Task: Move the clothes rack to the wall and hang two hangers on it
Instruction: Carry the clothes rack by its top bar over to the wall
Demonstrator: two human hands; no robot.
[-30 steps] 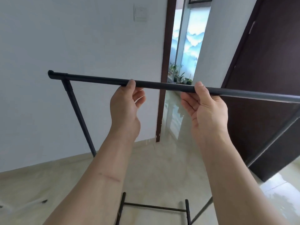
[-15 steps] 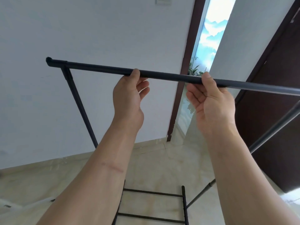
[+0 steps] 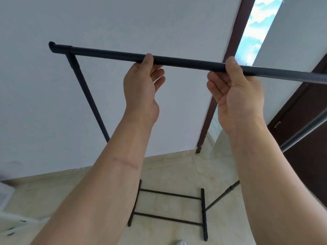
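Note:
The black clothes rack (image 3: 184, 61) stands in front of me, its top bar running from upper left to the right edge. My left hand (image 3: 141, 89) grips the bar near its middle from below. My right hand (image 3: 235, 96) holds the bar further right, thumb over the top. The rack's left upright (image 3: 88, 99) slants down toward the floor, and its black base frame (image 3: 169, 206) rests on the beige tiles between my forearms. The white wall (image 3: 123, 23) lies just beyond the bar. No hangers are in view.
A dark brown door frame (image 3: 219, 80) borders the wall's right end, with a bright opening beside it. A dark door (image 3: 304, 131) fills the right side. White objects (image 3: 10, 221) lie on the floor at the lower left. The rack's right upright (image 3: 300, 131) crosses in front of the door.
The rack and both hands have come closer to the white wall. The view has shifted left and down, so the base frame shows more fully and the doorway sits further right.

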